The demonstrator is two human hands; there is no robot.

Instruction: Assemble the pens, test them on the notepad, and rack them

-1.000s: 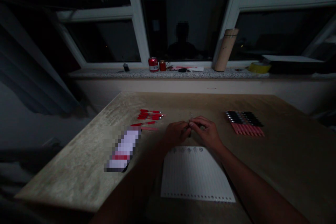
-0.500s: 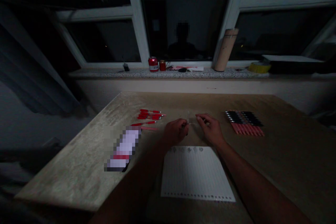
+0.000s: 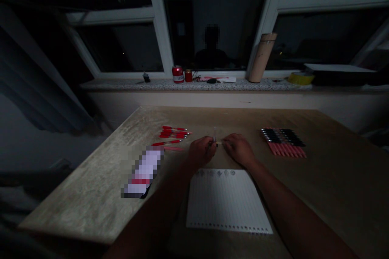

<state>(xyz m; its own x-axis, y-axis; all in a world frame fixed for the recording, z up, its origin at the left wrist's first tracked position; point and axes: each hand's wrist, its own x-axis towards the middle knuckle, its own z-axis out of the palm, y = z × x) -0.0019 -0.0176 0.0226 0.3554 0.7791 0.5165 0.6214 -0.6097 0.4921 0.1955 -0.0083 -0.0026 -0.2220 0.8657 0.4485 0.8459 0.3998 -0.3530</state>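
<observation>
My left hand (image 3: pixel 202 150) is closed near the middle of the table. From its fingers a slender clear tube (image 3: pixel 214 132) sticks up, with its lower part hidden. A thin pale rod (image 3: pixel 219 143) spans the small gap between both hands. My right hand (image 3: pixel 239 149) is bent, palm down, with its thumb and fingertips pinched at the rod's right end. Dim light blurs these small parts. Just below my hands lies a lined notebook sheet (image 3: pixel 226 202) with small drawings along its top edge.
Several red pens (image 3: pixel 174 134) lie at the left, above a phone (image 3: pixel 144 172) with a blurred screen. A row of black-and-pink pens (image 3: pixel 282 142) is at the right. On the windowsill (image 3: pixel 127 85) stand a red can (image 3: pixel 178 75), a wooden cylinder (image 3: pixel 262 58) and yellow tape (image 3: pixel 300 78).
My right hand has moved left and slightly down, from apart to the pale rod's end. The clear tube has shifted a little left with my left hand.
</observation>
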